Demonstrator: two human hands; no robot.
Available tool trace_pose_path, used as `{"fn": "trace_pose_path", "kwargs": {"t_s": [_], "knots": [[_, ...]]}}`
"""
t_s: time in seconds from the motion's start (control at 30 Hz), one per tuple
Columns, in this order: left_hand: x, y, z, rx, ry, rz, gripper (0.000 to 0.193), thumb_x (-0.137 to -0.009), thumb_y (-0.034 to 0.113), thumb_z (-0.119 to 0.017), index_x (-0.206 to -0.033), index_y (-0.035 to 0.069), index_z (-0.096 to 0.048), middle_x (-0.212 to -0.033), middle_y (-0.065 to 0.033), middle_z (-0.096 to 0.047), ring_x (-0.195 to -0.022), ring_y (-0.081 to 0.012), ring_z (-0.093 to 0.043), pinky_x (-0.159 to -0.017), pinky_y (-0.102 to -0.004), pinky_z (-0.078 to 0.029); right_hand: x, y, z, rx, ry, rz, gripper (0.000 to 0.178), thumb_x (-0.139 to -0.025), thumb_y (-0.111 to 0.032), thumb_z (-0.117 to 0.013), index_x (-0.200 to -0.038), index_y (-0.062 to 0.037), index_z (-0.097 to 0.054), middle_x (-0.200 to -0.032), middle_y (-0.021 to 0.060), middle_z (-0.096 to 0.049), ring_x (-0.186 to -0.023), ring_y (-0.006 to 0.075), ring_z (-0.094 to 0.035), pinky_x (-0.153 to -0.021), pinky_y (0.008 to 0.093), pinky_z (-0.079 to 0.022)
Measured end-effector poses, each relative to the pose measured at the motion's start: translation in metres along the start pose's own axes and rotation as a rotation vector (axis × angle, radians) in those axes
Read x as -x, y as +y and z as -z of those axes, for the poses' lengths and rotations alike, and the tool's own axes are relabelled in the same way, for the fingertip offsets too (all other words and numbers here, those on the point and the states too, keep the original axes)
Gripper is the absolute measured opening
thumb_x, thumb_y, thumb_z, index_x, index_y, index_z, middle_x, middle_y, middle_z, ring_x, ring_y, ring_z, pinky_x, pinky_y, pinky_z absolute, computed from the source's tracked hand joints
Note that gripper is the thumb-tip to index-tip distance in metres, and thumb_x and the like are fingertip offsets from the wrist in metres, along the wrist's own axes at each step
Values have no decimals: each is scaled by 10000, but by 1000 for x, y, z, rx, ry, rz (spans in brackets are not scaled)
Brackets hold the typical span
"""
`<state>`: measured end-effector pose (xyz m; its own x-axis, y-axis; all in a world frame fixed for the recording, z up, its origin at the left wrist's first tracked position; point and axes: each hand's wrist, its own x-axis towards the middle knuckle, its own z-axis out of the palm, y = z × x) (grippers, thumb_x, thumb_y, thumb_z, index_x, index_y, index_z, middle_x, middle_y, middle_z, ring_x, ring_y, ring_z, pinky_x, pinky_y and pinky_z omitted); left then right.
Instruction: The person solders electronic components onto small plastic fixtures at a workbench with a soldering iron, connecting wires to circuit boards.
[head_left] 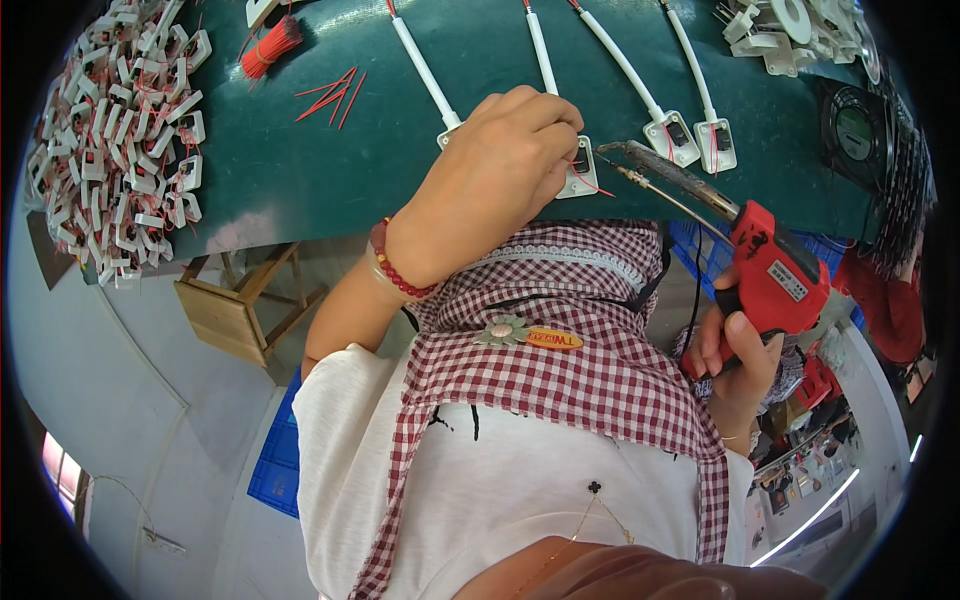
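Note:
My right hand grips a red soldering gun by its handle, fingers wrapped round it. The gun's metal tip and thin feed tube reach left to a small white plastic housing at the table's near edge. Inside that housing sits a black part with a red wire sticking out. My left hand is closed over the housing's left side, fingers curled down. What its fingertips pinch is hidden behind the hand. A white cable runs from the far side down to this housing.
More white cables with similar housings lie on both sides on the green table. A big pile of small white parts fills the left. Red wires lie bundled and loose. A black fan stands right; a wooden stool below left.

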<state>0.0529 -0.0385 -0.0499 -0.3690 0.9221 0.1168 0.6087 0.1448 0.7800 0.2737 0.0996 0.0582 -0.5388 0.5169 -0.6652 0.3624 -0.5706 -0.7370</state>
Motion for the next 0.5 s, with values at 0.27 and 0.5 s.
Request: {"fn": "trace_pose_path", "kwargs": {"t_s": [0.27, 0.5], "knots": [[-1, -1, -1, -3, -11, -4, 69, -725, 17, -634, -774, 19, -586, -1011, -59, -630, -887, -247, -577, -772, -354, -453, 0, 1, 2, 37, 15, -47, 402, -828, -170, -593, -1109, 87, -465, -557, 92, -510, -395, 110, -446, -385, 247, -391], [-2, 2, -1, -27, -19, -9, 86, -723, 15, -629, -780, 21, -566, -1010, -64, -629, -890, -253, -576, -776, -358, -456, -5, -2, 3, 0, 61, 64, 411, -830, -196, -581, -1103, 78, -445, -544, 76, -485, -374, 97, -404, -362, 235, -366]]}}
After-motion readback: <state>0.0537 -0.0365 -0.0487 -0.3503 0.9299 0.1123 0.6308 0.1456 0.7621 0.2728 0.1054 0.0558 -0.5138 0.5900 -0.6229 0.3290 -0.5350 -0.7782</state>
